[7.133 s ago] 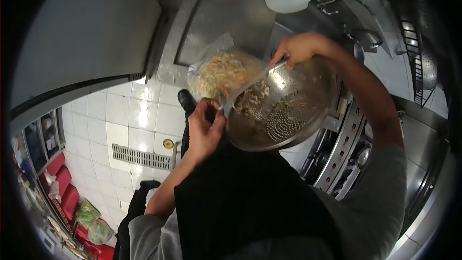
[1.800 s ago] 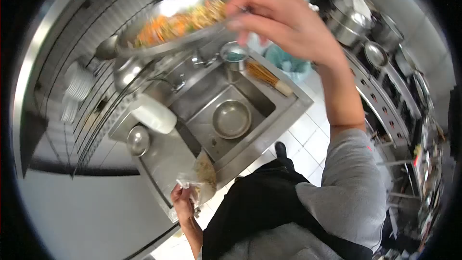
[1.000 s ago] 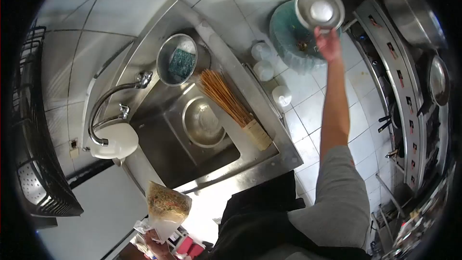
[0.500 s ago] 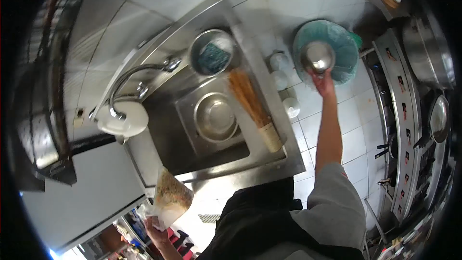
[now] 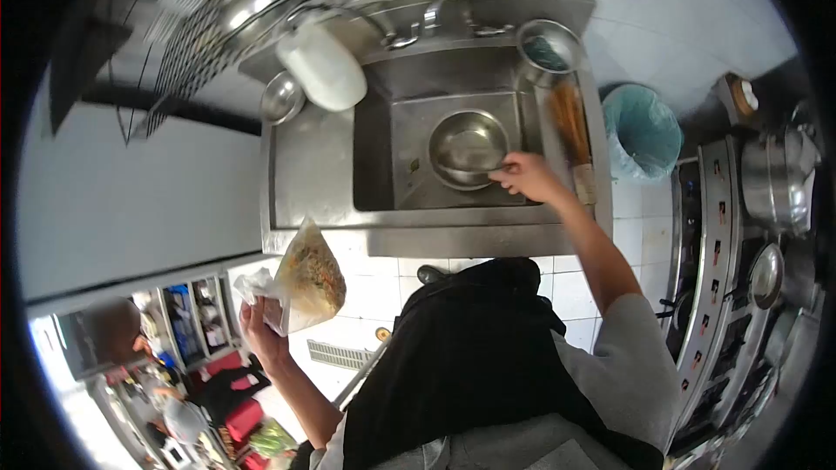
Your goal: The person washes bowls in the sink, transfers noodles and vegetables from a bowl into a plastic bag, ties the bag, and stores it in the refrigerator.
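My right hand grips the rim of a metal bowl over the sink basin. Just below it, the edge of a second metal bowl shows in the sink; I cannot tell whether the two bowls touch. Off to the left, in front of the counter, my left hand is closed on the gathered top of a clear plastic bag. A mixed, chopped-looking food fills the bag's wide end.
Around the basin stand a white jug-like container, a small metal bowl, a faucet, a metal pot with a scrubber, and a bamboo brush. A lined bin and stove are at right.
My right hand has brought the metal bowl from above the lined bin leftward to the sink. The left hand still holds the bag. The whole view has turned.
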Available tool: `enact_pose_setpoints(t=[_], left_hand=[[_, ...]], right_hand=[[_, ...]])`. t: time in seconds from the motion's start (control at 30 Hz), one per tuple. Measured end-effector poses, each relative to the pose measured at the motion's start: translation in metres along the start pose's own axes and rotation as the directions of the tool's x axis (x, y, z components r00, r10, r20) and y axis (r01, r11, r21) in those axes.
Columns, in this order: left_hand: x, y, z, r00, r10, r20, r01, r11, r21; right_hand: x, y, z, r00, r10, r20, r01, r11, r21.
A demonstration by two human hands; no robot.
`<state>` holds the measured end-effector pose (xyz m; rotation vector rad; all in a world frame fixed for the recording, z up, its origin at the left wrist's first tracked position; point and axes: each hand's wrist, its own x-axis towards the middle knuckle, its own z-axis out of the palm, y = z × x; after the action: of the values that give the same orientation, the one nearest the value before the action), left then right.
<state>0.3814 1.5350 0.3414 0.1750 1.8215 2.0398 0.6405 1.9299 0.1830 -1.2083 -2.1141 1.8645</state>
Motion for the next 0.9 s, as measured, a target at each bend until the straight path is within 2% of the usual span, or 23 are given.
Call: enact_pose_setpoints(t=[0.03,0.1,0.17,0.2,0.23,0.27,0.3,0.37,0.4,0.43,0.47,0.5,0.57,0.6,0.63,0.67,0.7,0.77,0.8,0.83,0.9], left_hand=[[0.005,0.002,-0.011,1.000,0.006,0.031,-0.005,1.000,-0.009],[0.008,0.006,-0.026,0.998,0.024,-0.050,-0.021,0.998,0.063],[0.018,0.003,-0.069,0.998,-0.011,-0.068,0.017,0.996,0.091],[0.021,0.008,-0.073,0.984,-0.009,-0.175,0.031,0.992,0.123],[0.022,0.016,-0.078,0.977,-0.001,-0.211,0.038,0.984,0.171],[0.028,0.017,-0.096,0.995,-0.039,-0.095,0.053,0.988,0.145],[0.032,0.022,-0.103,0.996,-0.038,-0.082,0.050,0.988,0.149],[0.042,0.026,-0.128,1.000,-0.023,-0.011,0.024,0.989,0.144],[0.048,0.028,-0.141,0.999,-0.034,0.010,0.032,0.990,0.140],[0.051,0.027,-0.152,0.998,-0.045,0.035,0.040,0.991,0.131],[0.054,0.032,-0.160,0.999,-0.040,0.008,0.039,0.993,0.114],[0.055,0.042,-0.164,0.997,-0.076,0.015,0.072,0.983,0.168],[0.054,0.060,-0.179,0.995,-0.095,-0.026,0.098,0.973,0.207],[0.053,0.067,-0.188,0.995,-0.100,-0.016,0.101,0.975,0.196],[0.052,0.072,-0.199,0.994,-0.107,-0.002,0.105,0.976,0.188],[0.050,0.074,-0.213,0.993,-0.070,-0.099,0.082,0.990,0.119],[0.043,0.080,-0.229,0.983,-0.053,-0.178,0.057,0.998,0.019],[0.026,0.083,-0.268,0.951,0.064,-0.302,-0.073,0.997,-0.019],[0.022,0.083,-0.281,0.942,0.036,-0.335,-0.057,0.997,-0.054],[0.021,0.080,-0.288,0.931,0.020,-0.365,-0.048,0.997,-0.066],[0.031,0.078,-0.297,0.947,0.001,-0.321,-0.012,0.999,-0.033]], right_hand=[[0.020,-0.001,0.030,0.999,0.045,-0.011,-0.047,0.985,-0.163],[0.081,0.061,0.076,0.980,-0.170,-0.105,0.104,0.882,-0.459],[0.124,0.103,0.099,0.985,-0.080,-0.153,-0.018,0.832,-0.554],[0.129,0.102,0.100,0.976,-0.123,-0.178,-0.005,0.808,-0.589],[0.123,0.090,0.110,0.965,-0.166,-0.201,0.006,0.784,-0.621],[0.109,0.052,0.127,0.957,-0.218,-0.189,0.066,0.802,-0.593],[0.094,0.006,0.136,0.944,-0.268,-0.191,0.120,0.820,-0.560],[0.064,-0.077,0.197,0.922,-0.387,0.013,0.383,0.906,-0.179],[0.046,-0.118,0.236,0.863,-0.474,0.177,0.494,0.864,-0.099],[0.023,-0.158,0.277,0.770,-0.548,0.325,0.582,0.813,-0.006],[-0.002,-0.203,0.319,0.629,-0.652,0.424,0.709,0.704,0.031],[-0.012,-0.223,0.362,0.451,-0.780,0.435,0.861,0.509,0.020],[-0.026,-0.257,0.444,0.190,-0.902,0.387,0.970,0.234,0.069],[-0.018,-0.265,0.469,0.157,-0.899,0.408,0.971,0.217,0.104],[-0.006,-0.271,0.495,0.176,-0.767,0.617,0.952,0.291,0.090],[0.000,-0.277,0.514,0.176,-0.589,0.789,0.936,0.349,0.051],[0.007,-0.282,0.521,0.170,-0.628,0.760,0.836,0.499,0.226],[0.018,-0.282,0.540,0.141,-0.688,0.712,0.597,0.633,0.493],[0.021,-0.281,0.550,0.249,-0.590,0.768,0.519,0.751,0.409],[0.018,-0.277,0.563,0.232,-0.569,0.789,0.504,0.764,0.402],[0.017,-0.277,0.592,0.109,-0.679,0.726,0.639,0.607,0.472]])
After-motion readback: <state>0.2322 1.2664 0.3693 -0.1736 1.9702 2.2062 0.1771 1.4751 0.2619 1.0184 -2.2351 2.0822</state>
